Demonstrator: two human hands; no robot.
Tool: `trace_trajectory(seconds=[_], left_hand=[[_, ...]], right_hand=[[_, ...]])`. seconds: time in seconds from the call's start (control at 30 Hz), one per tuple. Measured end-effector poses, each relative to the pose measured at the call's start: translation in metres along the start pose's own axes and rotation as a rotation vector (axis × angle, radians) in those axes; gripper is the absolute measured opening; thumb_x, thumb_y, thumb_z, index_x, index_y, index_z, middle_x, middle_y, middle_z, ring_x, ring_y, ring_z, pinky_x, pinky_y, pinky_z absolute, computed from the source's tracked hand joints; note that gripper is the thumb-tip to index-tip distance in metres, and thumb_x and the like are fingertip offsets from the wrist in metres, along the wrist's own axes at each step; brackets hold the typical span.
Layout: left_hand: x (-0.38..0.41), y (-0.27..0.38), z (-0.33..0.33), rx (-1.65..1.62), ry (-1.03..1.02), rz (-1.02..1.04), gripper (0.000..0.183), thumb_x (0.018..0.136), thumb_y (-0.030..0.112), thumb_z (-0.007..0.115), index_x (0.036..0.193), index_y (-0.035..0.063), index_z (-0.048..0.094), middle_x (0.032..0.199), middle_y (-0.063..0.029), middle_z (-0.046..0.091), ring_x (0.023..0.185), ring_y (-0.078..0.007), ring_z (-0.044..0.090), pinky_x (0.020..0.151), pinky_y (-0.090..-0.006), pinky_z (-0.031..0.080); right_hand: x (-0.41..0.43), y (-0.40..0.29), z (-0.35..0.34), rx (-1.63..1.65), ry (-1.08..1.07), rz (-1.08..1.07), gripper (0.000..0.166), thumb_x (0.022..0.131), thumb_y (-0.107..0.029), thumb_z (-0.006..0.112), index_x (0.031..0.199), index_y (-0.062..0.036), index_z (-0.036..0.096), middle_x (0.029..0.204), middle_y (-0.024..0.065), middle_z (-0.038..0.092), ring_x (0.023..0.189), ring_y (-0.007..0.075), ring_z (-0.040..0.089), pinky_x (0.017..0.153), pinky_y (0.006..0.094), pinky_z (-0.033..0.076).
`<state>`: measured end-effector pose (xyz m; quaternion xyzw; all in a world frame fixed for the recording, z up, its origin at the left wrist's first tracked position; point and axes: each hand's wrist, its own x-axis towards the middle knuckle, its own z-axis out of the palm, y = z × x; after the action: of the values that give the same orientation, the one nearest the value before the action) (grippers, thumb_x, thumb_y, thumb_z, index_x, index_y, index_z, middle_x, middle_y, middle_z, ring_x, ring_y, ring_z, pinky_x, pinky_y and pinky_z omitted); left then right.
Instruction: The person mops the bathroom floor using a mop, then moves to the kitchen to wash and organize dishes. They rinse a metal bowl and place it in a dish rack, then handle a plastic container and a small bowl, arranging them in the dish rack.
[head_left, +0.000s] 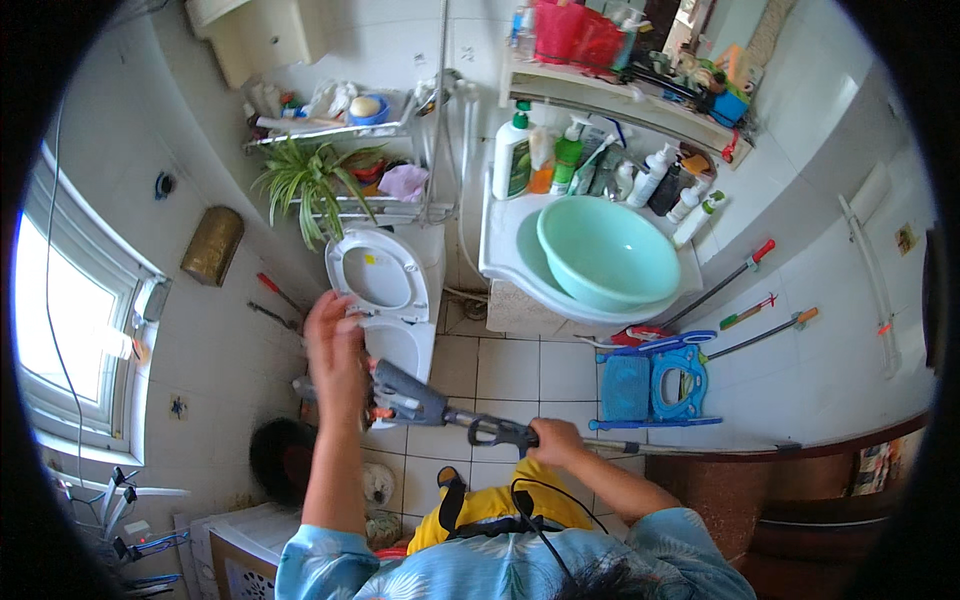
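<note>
My right hand (556, 442) is closed around the pole of a long-handled mop-like tool (424, 397), just right of its dark grip piece. The tool lies nearly level across my front, its grey head to the left and its pole running off to the right. My left hand (334, 330) is raised beside the toilet seat, blurred, above and left of the tool's head; whether its fingers are apart is hard to tell. The white toilet (396, 341) stands behind the tool with its seat and lid (412, 296) up.
Ahead is a washbasin (499, 259) holding a mint-green plastic basin (607, 255), with several bottles behind. A blue child's toilet seat with steps (626, 390) stands at right. A spider plant (311, 180) hangs over the toilet; a black tub (281, 457) stands at left.
</note>
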<state>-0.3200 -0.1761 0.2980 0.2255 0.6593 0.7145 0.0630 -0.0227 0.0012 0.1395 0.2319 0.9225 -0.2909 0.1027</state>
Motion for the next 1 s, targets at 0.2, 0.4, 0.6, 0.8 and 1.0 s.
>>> trace_trajectory(seconds=[0.2, 0.4, 0.6, 0.8, 1.0], left_hand=[[0.018, -0.046, 0.227, -0.116, -0.42, -0.726, 0.094, 0.091, 0.05, 0.05, 0.145, 0.018, -0.021, 0.146, -0.0228, 0.028, 0.103, -0.0337, 0.062, 0.078, -0.041, 0.054], [0.034, -0.115, 0.332, 0.027, -0.325, -1.007, 0.118, 0.081, 0.059, 0.061, 0.139, 0.018, -0.033, 0.144, -0.0288, 0.026, 0.081, -0.033, 0.069, 0.061, -0.0369, 0.058], [0.028, -0.133, 0.357, -0.093, -0.274, -1.097, 0.109, 0.086, 0.032, 0.061, 0.139, 0.0161, -0.032, 0.131, -0.0247, 0.041, 0.082, -0.0323, 0.065, 0.063, -0.0392, 0.059], [0.032, -0.093, 0.297, 0.032, -0.239, -1.031, 0.105, 0.086, 0.028, 0.062, 0.142, 0.0171, -0.026, 0.122, -0.0215, 0.048, 0.083, -0.0313, 0.064, 0.064, -0.0417, 0.058], [-0.013, -0.025, 0.166, 0.033, -0.253, -0.98, 0.07, 0.089, 0.032, 0.058, 0.144, 0.0131, 0.019, 0.119, -0.0183, 0.055, 0.092, -0.0274, 0.065, 0.071, -0.042, 0.058]], right_hand=[[-0.021, 0.018, 0.028, 0.071, -0.112, 0.04, 0.029, 0.066, -0.026, 0.066, 0.082, -0.0028, 0.061, 0.071, 0.0182, 0.062, 0.068, 0.0368, 0.062, 0.063, 0.0473, 0.048], [-0.054, 0.091, 0.002, 0.026, -0.191, 0.131, 0.032, 0.067, -0.026, 0.068, 0.085, -0.0003, 0.062, 0.074, 0.0201, 0.064, 0.068, 0.0373, 0.064, 0.065, 0.0456, 0.051], [-0.066, 0.149, -0.014, 0.002, -0.128, 0.133, 0.034, 0.063, -0.029, 0.069, 0.083, -0.002, 0.062, 0.073, 0.0187, 0.064, 0.068, 0.0356, 0.064, 0.064, 0.0441, 0.051], [-0.063, 0.18, -0.023, -0.058, -0.226, 0.156, 0.035, 0.064, -0.031, 0.07, 0.082, -0.0031, 0.061, 0.073, 0.0163, 0.064, 0.071, 0.0355, 0.064, 0.066, 0.0439, 0.051], [-0.069, 0.186, -0.012, -0.001, -0.262, 0.177, 0.033, 0.066, -0.031, 0.07, 0.084, -0.0045, 0.062, 0.078, 0.0174, 0.066, 0.076, 0.037, 0.064, 0.069, 0.0448, 0.05]])
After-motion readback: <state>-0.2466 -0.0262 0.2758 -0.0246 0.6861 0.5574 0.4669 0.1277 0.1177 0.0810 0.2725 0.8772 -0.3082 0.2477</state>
